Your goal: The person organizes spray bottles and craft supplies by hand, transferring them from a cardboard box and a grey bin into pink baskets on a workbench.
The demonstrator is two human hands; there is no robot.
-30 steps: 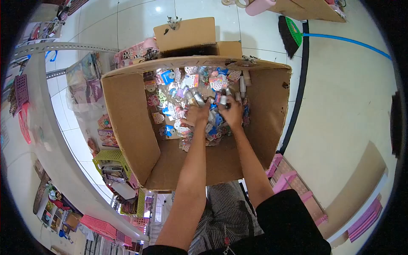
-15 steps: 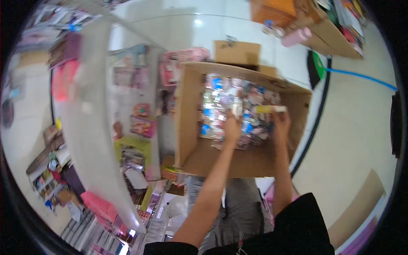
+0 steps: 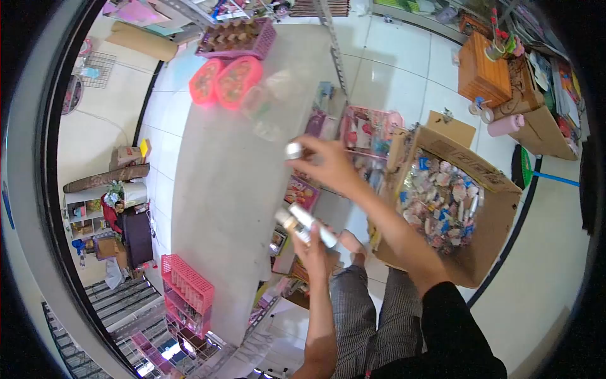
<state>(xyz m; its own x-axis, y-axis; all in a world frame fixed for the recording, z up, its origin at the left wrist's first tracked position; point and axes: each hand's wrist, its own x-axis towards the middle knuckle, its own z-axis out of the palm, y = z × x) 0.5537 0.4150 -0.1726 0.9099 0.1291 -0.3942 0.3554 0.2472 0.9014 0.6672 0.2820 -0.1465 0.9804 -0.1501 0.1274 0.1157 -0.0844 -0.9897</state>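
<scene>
The left hand [image 3: 310, 254] grips two bottles [image 3: 314, 225], perhaps tubes; the right hand [image 3: 333, 167] pinches one silver-ended container [image 3: 293, 151] above the whitish shelf [image 3: 218, 180], white floor tiles [image 3: 401, 54] beyond.

We see plain white on the slim tube [image 3: 320, 231] and silver on the small cap [image 3: 294, 150]. Our trousers [image 3: 353, 304] are striped in greys, our sleeve [image 3: 456, 328] solid black. The box [image 3: 491, 246] is cardboard brown, the shelf top [image 3: 218, 170] pale grey, the tubs [image 3: 238, 81] coral pink, the broom handle [image 3: 558, 179] blue.
</scene>
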